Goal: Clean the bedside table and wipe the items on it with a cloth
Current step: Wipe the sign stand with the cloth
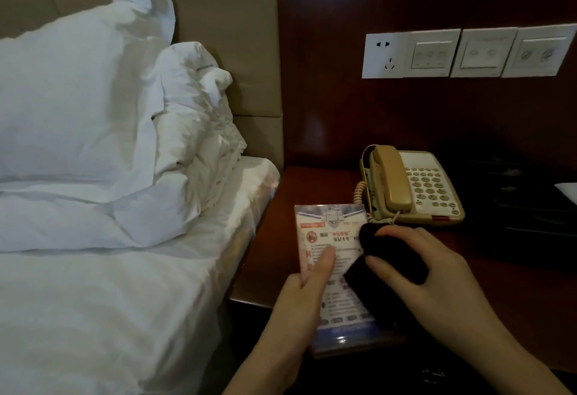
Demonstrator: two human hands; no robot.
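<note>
Two hands work at the near edge of a dark wooden bench (274, 257), which stands just right of a bed (103, 301) with white pillows (71, 98). A beige telephone (415, 188) sits at the far side of the bench. The left hand (296, 304) grips a laminated notice card (327, 238), thumb across its face. The right hand (437, 273) has its fingers (384, 262) clenched round a dark cloth (390, 257), pressed against the card's right side.

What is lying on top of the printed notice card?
On the printed notice card lie the left hand's thumb and a dark cloth, held by the right hand. The card's right part is covered.
</note>
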